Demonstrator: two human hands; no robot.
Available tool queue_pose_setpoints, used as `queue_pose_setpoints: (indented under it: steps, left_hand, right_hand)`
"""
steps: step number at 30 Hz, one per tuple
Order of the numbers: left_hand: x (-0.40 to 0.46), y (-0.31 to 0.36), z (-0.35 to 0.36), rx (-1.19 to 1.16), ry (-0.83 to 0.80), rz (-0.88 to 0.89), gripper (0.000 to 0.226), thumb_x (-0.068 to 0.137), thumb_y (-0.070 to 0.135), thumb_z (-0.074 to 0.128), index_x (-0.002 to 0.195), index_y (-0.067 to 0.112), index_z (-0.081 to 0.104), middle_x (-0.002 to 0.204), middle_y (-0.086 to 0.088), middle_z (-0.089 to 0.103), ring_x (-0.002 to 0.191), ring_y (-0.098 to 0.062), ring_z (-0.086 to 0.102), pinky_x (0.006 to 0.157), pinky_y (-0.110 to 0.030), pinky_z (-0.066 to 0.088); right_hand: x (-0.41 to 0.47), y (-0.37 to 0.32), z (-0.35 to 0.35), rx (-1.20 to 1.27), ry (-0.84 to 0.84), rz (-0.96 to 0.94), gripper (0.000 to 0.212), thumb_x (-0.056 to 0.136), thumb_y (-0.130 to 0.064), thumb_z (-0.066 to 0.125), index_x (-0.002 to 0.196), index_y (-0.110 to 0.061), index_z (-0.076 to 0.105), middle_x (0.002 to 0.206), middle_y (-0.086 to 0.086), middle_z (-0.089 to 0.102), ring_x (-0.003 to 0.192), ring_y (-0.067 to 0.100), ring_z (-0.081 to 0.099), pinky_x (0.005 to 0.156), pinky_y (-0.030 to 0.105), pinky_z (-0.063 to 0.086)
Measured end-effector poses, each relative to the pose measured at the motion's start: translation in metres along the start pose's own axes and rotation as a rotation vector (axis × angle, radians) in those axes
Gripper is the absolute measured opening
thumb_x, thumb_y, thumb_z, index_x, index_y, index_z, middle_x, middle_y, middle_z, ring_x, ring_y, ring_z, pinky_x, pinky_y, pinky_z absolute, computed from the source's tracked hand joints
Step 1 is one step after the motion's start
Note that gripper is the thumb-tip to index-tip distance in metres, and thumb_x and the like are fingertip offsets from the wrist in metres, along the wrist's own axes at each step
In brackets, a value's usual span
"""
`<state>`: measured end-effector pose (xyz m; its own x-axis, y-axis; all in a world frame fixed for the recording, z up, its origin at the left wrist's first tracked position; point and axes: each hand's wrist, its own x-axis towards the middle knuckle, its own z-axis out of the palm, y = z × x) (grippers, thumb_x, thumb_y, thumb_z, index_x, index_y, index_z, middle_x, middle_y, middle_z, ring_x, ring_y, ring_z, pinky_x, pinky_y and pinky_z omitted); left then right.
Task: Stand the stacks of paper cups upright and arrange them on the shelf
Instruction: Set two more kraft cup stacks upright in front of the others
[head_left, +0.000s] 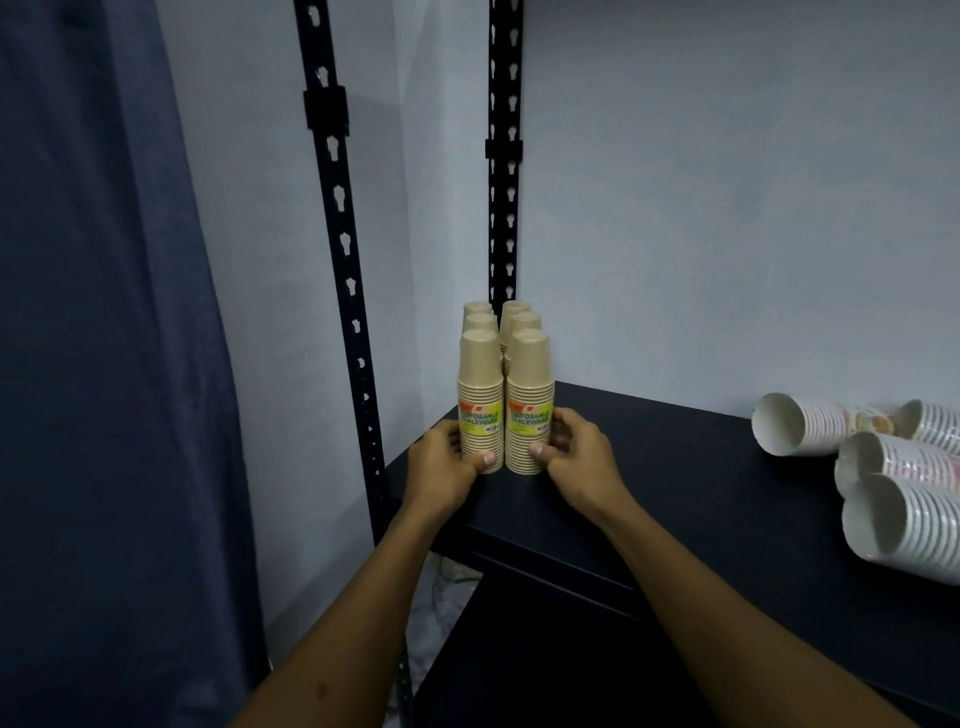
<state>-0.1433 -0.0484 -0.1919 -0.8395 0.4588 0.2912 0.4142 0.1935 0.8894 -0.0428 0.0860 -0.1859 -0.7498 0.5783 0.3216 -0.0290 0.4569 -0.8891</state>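
Several tan paper cup stacks stand upside down in two rows at the left back corner of the black shelf (649, 467). The front left tan stack (480, 374) and the front right tan stack (530, 374) carry yellow labels. My left hand (441, 462) wraps the base of the front left stack, thumb on its front. My right hand (576, 452) grips the base of the front right stack the same way. White patterned cup stacks (810, 423) lie on their sides at the right end of the shelf, mouths facing me.
Two black slotted uprights (340, 208) (504, 156) rise at the shelf's left end against a pale wall. A dark blue curtain (104, 364) hangs at the left. A lower black shelf level shows beneath the front edge.
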Motion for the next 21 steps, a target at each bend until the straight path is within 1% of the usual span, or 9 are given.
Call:
queue_pose_setpoints:
  steps: [3,5,7,9,11,14,17,21]
  left_hand:
    - [-0.0009,-0.0033,0.0007,0.012,-0.017,0.032,0.053,0.077,0.016,0.078,0.125,0.012,0.057,0.121,-0.003,0.066,0.099,-0.008,0.06,0.09,-0.023,0.047]
    - [-0.0014,-0.0035,0.0007,0.03,-0.024,0.048,0.055,0.077,0.018,0.077,0.127,0.014,0.056,0.122,-0.001,0.065,0.098,-0.006,0.059,0.088,-0.023,0.046]
    - [-0.0014,-0.0042,0.0003,0.026,-0.04,0.049,0.058,0.077,0.018,0.078,0.129,0.014,0.053,0.123,-0.001,0.064,0.101,-0.007,0.059,0.09,-0.024,0.047]
    - [-0.0014,-0.0053,-0.0007,0.017,-0.054,0.046,0.06,0.075,0.015,0.079,0.127,0.016,0.049,0.125,-0.001,0.062,0.103,-0.008,0.059,0.092,-0.026,0.048]
    - [-0.0014,-0.0061,-0.002,0.034,-0.058,0.044,0.058,0.074,0.013,0.079,0.121,0.019,0.044,0.124,-0.001,0.061,0.101,-0.009,0.059,0.09,-0.028,0.05]
    - [-0.0015,-0.0067,-0.0024,0.058,-0.055,0.035,0.054,0.073,0.011,0.076,0.116,0.018,0.043,0.121,-0.002,0.061,0.1,-0.011,0.061,0.088,-0.029,0.052]
    - [-0.001,-0.0073,-0.0014,0.052,-0.055,0.033,0.053,0.074,0.01,0.077,0.115,0.017,0.046,0.12,-0.002,0.062,0.102,-0.01,0.06,0.088,-0.026,0.05]
    - [-0.0002,-0.0093,0.0008,0.066,-0.041,0.043,0.049,0.074,0.012,0.078,0.113,0.017,0.05,0.117,0.0,0.063,0.1,-0.008,0.058,0.089,-0.023,0.048]
  right_hand:
    - [-0.0003,0.0001,-0.0001,-0.007,0.03,-0.017,0.046,0.085,-0.004,0.067,0.129,-0.014,0.054,0.118,-0.002,0.066,0.105,0.007,0.062,0.089,0.02,0.047]
    - [-0.0007,0.0005,-0.0008,-0.002,0.042,-0.022,0.046,0.085,-0.006,0.067,0.129,-0.014,0.054,0.116,-0.004,0.066,0.104,0.007,0.062,0.088,0.018,0.046]
    - [-0.001,0.0016,-0.0011,-0.015,0.043,-0.025,0.046,0.086,-0.008,0.068,0.129,-0.015,0.054,0.116,-0.005,0.065,0.104,0.006,0.061,0.087,0.016,0.045]
    - [-0.0016,0.0025,-0.0019,-0.037,0.037,-0.026,0.047,0.085,-0.008,0.069,0.129,-0.015,0.054,0.115,-0.005,0.065,0.104,0.007,0.061,0.09,0.021,0.048]
    - [-0.0023,0.0024,-0.003,-0.071,0.025,-0.039,0.05,0.083,-0.006,0.069,0.13,-0.014,0.053,0.114,-0.005,0.065,0.104,0.007,0.06,0.093,0.025,0.049]
    - [-0.0025,0.0026,-0.0037,-0.1,0.013,-0.054,0.052,0.082,-0.004,0.069,0.13,-0.014,0.052,0.114,-0.005,0.064,0.104,0.007,0.06,0.091,0.022,0.048]
    - [-0.0012,0.0046,-0.0036,-0.109,0.019,-0.046,0.052,0.082,-0.005,0.07,0.13,-0.013,0.052,0.116,-0.002,0.065,0.105,0.009,0.06,0.092,0.023,0.049]
    - [0.0004,0.0071,-0.0032,-0.087,0.027,-0.025,0.052,0.081,-0.005,0.071,0.129,-0.013,0.053,0.116,-0.002,0.065,0.103,0.008,0.062,0.09,0.022,0.049]
